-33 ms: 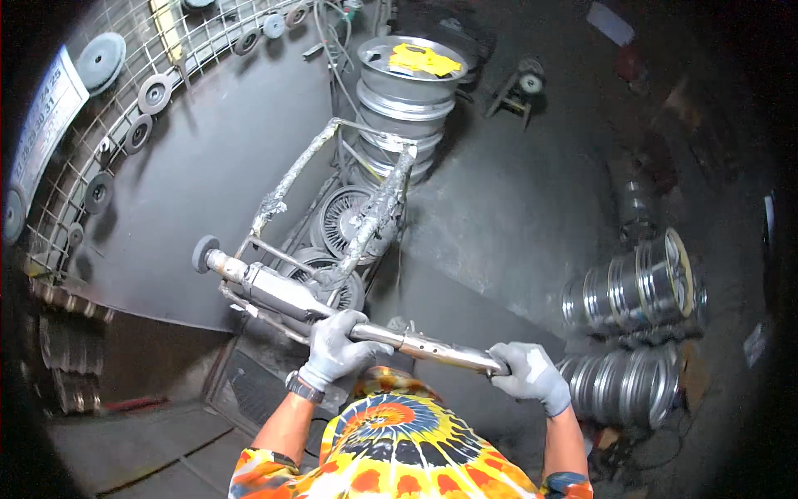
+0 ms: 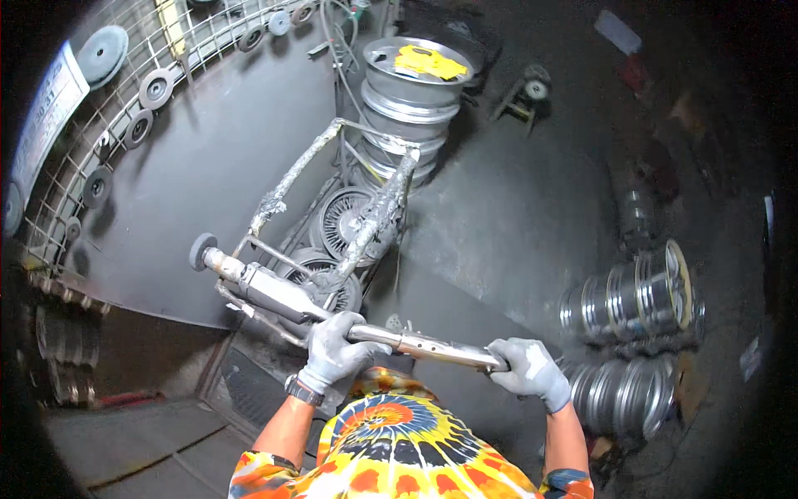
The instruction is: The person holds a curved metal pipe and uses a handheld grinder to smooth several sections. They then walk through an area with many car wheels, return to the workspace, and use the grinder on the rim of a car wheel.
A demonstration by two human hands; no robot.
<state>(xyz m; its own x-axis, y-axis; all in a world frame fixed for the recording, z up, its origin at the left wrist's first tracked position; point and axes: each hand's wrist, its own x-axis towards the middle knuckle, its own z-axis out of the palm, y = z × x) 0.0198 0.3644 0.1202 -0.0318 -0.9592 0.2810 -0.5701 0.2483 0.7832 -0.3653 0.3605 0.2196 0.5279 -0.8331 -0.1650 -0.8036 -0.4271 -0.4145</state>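
I hold a long metal grinding machine by its bar handle, which slants across in front of me. My gloved left hand is closed around the bar beside the silvery machine body. My gloved right hand is wrapped round the bar's far right end. A grey round wheel sits at the machine's left end. Joined to the machine is a crusted metal frame, reaching up and away from me. Spoked wheel rims lie beneath the frame, partly hidden by it.
Stacked metal rims stand beyond the frame, a yellow cloth on top. More rims lie sideways at right, with another row nearer me. Discs hang on a wire grid at upper left. A small stand is at the back.
Both hands keep their hold on the bar, and the machine has barely moved. The surroundings have shifted slightly in view, the right-hand rims sitting a little lower.
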